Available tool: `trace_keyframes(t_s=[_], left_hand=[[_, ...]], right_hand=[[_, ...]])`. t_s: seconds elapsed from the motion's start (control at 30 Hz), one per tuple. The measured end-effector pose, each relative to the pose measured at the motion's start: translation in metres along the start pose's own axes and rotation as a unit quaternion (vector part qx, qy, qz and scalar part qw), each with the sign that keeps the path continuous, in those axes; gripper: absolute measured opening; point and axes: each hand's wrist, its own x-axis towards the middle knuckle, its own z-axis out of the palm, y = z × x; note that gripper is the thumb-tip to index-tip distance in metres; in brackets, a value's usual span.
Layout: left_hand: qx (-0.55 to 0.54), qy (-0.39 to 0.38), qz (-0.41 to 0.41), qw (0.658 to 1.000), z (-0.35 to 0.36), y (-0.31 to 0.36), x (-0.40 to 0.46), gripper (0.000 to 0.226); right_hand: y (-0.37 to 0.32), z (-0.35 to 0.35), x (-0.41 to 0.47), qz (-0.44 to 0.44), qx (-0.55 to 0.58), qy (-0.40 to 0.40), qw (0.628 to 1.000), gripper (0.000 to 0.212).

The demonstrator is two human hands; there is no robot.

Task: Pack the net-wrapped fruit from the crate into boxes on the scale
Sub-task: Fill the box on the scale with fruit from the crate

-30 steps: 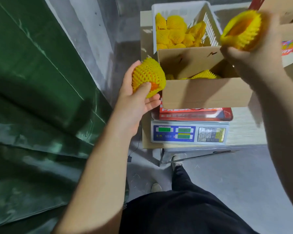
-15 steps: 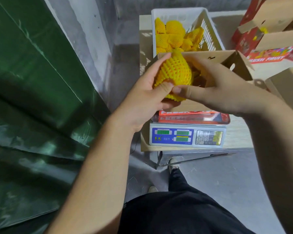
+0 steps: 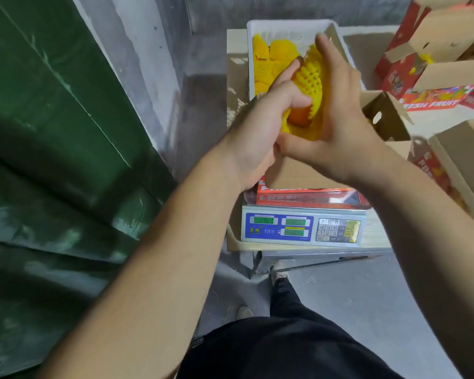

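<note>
An orange fruit in a yellow foam net (image 3: 309,79) is held between both hands above the open cardboard box (image 3: 298,175), which stands on the scale (image 3: 298,228). My left hand (image 3: 257,127) grips the fruit from the left, thumb curled across it. My right hand (image 3: 340,119) lies flat against its right side, fingers straight and pointing up, thumb under the net. Bare orange skin shows at the net's lower end. Behind them the white crate (image 3: 285,24) holds several more netted fruit (image 3: 268,56). The hands hide the inside of the box.
Red and brown "FRESH FRUIT" cartons (image 3: 433,77) are stacked at the right, one open box (image 3: 465,165) at the right edge. The scale sits on a wooden table (image 3: 234,239). A green tarp (image 3: 52,160) and a grey wall fill the left. My leg stands below.
Both hands carried the fruit up and farther back, over the crate's near end. The right hand went from a pinch to flat fingers, and the net has slid to bare the orange's lower end.
</note>
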Motion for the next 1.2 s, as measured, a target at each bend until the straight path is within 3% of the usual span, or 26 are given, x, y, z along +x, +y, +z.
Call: trace_keyframes(t_s=[0.1, 0.2, 0.23, 0.3, 0.37, 0.4, 0.6, 0.97, 1.2], left_hand=[[-0.033, -0.054, -0.033, 0.997, -0.005, 0.008, 0.003, 0.047], [0.105, -0.052, -0.074, 0.99, -0.018, 0.007, 0.01, 0.046], [0.185, -0.012, -0.086, 0.979, -0.02, 0.003, 0.014, 0.052], [0.322, 0.068, -0.062, 0.942, -0.021, -0.007, 0.016, 0.058], [0.399, 0.091, -0.028, 0.912, -0.028, -0.021, 0.014, 0.052], [0.415, 0.094, -0.024, 0.905, -0.033, -0.028, 0.014, 0.047], [0.447, 0.094, 0.0, 0.889, -0.043, -0.041, 0.014, 0.032], [0.481, 0.117, 0.065, 0.867, -0.041, -0.04, 0.024, 0.03], [0.454, 0.109, 0.097, 0.879, -0.03, -0.031, 0.083, 0.029]], right_hand=[[0.007, -0.002, 0.004, -0.03, -0.039, 0.087, 0.995, 0.085], [0.022, -0.001, 0.011, -0.045, -0.073, 0.171, 0.982, 0.074], [0.029, -0.002, 0.015, -0.015, -0.083, 0.148, 0.985, 0.076], [0.041, -0.009, 0.026, 0.099, -0.146, -0.019, 0.984, 0.087], [0.049, -0.015, 0.03, 0.181, -0.23, -0.172, 0.941, 0.097], [0.052, -0.016, 0.029, 0.177, -0.241, -0.188, 0.936, 0.095], [0.043, -0.011, 0.017, 0.09, -0.179, -0.153, 0.968, 0.068], [0.031, -0.011, 0.025, 0.025, -0.137, -0.182, 0.973, 0.058], [0.061, -0.029, 0.062, 0.033, -0.094, -0.162, 0.982, 0.052]])
